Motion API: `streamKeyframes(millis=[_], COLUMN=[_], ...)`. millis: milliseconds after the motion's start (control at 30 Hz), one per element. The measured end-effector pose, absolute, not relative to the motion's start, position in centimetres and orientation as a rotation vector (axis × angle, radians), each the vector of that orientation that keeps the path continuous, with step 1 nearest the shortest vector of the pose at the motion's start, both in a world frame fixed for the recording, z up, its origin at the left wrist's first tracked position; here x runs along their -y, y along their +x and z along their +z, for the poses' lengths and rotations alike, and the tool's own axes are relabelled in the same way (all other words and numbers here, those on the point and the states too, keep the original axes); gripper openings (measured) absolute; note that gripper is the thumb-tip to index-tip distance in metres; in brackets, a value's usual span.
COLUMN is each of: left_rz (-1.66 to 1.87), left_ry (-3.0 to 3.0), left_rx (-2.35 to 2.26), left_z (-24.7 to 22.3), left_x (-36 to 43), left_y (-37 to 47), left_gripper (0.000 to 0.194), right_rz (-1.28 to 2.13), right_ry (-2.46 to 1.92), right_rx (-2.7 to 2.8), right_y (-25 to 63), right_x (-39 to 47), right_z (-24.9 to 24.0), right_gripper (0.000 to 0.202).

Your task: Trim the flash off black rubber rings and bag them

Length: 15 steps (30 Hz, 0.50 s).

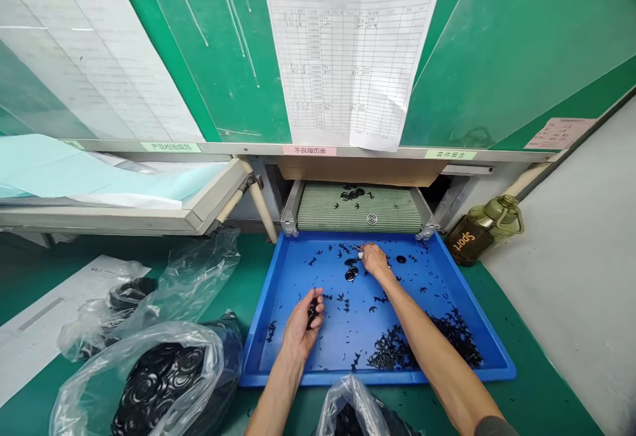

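Note:
Over the left half of the blue tray (293, 379), my left hand (301, 327) is curled palm-up around small black parts (312, 313). Farther back, my right hand (373, 259) is closed on a thin pointed tool (356, 248), beside some black round parts (351, 273) lying in the tray. Another black ring (401, 259) lies to the right of that hand. Small black scraps are scattered over the tray floor, with a heap (392, 350) near its front right, partly behind my right forearm.
A green conveyor belt (338, 214) with a few black parts ends at the tray's back edge. An open plastic bag (213, 356) of black rings stands at left, another bag (355, 396) at front. A bottle (472, 234) stands behind right. Papers hang above.

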<state>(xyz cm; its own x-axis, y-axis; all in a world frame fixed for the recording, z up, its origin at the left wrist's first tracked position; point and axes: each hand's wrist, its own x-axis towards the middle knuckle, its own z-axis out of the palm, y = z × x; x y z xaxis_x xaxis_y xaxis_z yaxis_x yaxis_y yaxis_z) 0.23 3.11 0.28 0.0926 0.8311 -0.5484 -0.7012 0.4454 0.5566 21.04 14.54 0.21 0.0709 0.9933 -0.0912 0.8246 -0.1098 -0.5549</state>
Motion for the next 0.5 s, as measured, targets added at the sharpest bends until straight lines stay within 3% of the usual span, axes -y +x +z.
streamKeyframes(millis=[233,367,500], left_rz=[1.101,1.064,1.048], left_ry=[0.421,0.553,0.554], left_rx=[-0.897,-0.805,-0.821], left_z=[1.5,1.8,1.5], left_x=[-2.3,-1.7,-1.6], left_y=[1.3,1.7,1.8], left_gripper=[0.035,0.037,0.038], right_rz=[1.0,1.273,1.287], right_ry=[-1.68,-1.315,-1.228], right_rx=[1.677,1.445,1.33], right_y=[19.6,17.1,15.9], right_x=[-9.0,-5.0,-3.4], right_z=[0.8,1.0,1.2], right_gripper=[0.025,0.026,0.019])
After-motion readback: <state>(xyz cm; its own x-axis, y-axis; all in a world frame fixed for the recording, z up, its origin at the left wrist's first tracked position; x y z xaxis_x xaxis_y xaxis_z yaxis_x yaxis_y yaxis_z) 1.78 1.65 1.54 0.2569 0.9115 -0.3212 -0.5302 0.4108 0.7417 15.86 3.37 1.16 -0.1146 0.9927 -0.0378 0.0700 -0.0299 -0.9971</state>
